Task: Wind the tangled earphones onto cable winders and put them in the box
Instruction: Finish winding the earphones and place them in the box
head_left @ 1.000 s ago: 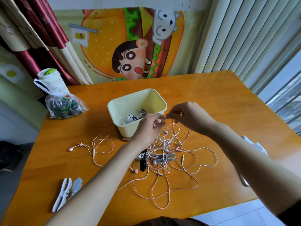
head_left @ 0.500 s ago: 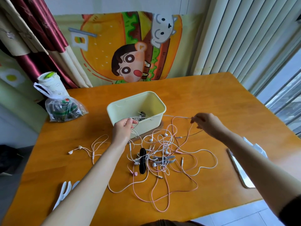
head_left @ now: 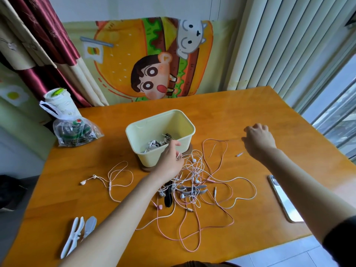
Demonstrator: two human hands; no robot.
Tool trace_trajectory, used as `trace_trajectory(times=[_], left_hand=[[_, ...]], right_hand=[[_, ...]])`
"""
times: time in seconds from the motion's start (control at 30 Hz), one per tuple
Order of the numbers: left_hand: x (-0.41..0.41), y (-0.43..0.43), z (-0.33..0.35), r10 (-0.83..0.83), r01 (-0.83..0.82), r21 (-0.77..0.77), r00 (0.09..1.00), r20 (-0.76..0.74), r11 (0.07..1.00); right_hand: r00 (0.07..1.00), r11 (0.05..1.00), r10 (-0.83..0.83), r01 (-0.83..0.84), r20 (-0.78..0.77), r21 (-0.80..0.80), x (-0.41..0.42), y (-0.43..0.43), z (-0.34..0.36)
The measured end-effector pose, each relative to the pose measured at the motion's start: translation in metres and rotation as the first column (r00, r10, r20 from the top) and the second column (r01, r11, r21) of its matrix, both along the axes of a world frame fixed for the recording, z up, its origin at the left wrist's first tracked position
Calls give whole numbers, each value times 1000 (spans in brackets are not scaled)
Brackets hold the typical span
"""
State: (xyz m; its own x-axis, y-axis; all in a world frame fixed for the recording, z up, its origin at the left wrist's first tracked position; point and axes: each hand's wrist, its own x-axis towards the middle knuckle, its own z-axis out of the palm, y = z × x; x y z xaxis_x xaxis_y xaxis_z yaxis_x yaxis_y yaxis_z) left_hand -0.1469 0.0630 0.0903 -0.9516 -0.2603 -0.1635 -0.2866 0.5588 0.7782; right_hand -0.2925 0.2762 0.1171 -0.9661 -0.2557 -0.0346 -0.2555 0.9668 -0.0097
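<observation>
The tangled earphones (head_left: 194, 182) in front of the box (head_left: 159, 132) are light, limp and snag-prone, so my left hand (head_left: 170, 160) pinches white strands (head_left: 181, 155) and my right hand (head_left: 258, 140) a pink cord (head_left: 213, 139), best gripped near its plug.

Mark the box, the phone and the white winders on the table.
box (head_left: 146, 159), head view, front wall.
phone (head_left: 289, 209), head view, visible screen.
white winders (head_left: 72, 237), head view, middle of one.

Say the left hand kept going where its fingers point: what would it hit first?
Most likely the near wall of the cream box, just beyond the fingertips of the left hand; depth is unclear, so they may already touch.
</observation>
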Motion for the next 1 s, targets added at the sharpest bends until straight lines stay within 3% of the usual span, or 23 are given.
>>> trace_trajectory(times=[0.03,0.1,0.2,0.27,0.37,0.5,0.63,0.83,1.0], left_hand=[[0,1,0,-10,10,12,1000,9,1000],[0,4,1,-31,30,79,999,15,996],[0,10,4,-60,62,172,998,-18,983],[0,11,5,-63,80,228,995,-80,970],[2,7,7,-17,64,319,989,-148,945],[6,-6,1,55,4,363,987,-153,932],[12,-10,1,8,20,289,995,-95,957],[22,-20,-4,-175,165,143,983,60,976],[25,-22,-14,-239,219,116,951,198,969]], right_hand=[[998,999,33,-32,52,-31,7,-4,-6],[967,951,215,-176,139,-253,30,-18,-15],[847,744,517,-374,122,-553,74,-46,-21],[805,637,585,-378,102,-672,93,-61,-23],[792,574,575,-213,204,-790,101,-68,-24],[738,606,599,-164,311,-778,99,-63,-24],[837,656,469,-117,282,-745,88,-58,-24],[952,844,304,-247,46,-476,56,-33,-14],[989,892,141,-151,-55,-425,39,-20,-14]])
